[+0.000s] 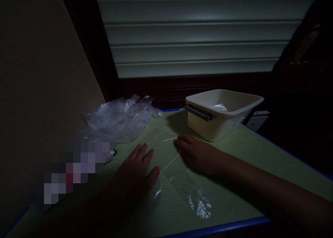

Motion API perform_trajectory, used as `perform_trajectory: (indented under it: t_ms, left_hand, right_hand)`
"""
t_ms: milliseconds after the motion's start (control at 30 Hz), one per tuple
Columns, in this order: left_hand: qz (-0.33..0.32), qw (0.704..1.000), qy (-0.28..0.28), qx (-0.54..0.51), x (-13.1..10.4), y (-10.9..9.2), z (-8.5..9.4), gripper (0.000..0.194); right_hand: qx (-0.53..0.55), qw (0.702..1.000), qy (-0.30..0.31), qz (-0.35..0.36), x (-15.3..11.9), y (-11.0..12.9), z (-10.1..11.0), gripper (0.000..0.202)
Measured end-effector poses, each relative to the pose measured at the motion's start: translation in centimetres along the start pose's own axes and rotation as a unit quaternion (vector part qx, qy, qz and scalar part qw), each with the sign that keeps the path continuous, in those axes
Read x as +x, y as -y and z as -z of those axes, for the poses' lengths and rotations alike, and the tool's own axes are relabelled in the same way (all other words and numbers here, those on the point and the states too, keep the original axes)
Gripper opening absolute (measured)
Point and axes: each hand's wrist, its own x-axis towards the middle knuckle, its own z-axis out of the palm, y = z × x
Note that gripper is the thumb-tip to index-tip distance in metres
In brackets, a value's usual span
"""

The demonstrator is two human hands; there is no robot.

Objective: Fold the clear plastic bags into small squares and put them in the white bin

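Note:
A thin clear plastic piece [191, 193] lies flat on the green table [234, 203], its crinkled rounded end toward the front edge. My left hand [139, 165] rests over the plastic's left side with its fingers spread. Beyond that side's fingertips, more clear film shows faintly. My right hand [196, 153] is at the plastic's far right part, its fingers together and bent down on it; what lies under the fingertips is hidden. The picture is dark, and the plastic's outline is hard to follow.
A heap of crumpled clear plastic [119, 118] lies at the back left. At the back right stands a cream bin [208, 125] with a grey handle and some plastic inside. A blurred-out item [78, 172] is at the left edge, beside the wall. Behind the bin's right side is a pale device [257, 121].

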Motion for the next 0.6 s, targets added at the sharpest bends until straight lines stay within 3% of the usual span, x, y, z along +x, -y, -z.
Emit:
perform_trajectory:
  t_ms: [367, 500, 600]
  left_hand:
    - [0.021, 0.998, 0.035, 0.047, 0.3, -0.5, 0.8, 0.042]
    - [-0.015, 0.998, 0.022, 0.054, 0.2, -0.3, 0.9, 0.041]
    - [-0.006, 0.999, 0.016, 0.048, 0.1, -0.2, 0.6, 0.041]
  right_hand:
    - [-0.049, 0.994, -0.008, -0.098, 0.4, -1.0, -0.2, 0.031]
    - [-0.015, 0.999, -0.012, -0.049, 0.3, 0.2, 0.4, 0.033]
    - [0.022, 1.0, 0.006, 0.01, 0.2, 0.9, 0.6, 0.035]
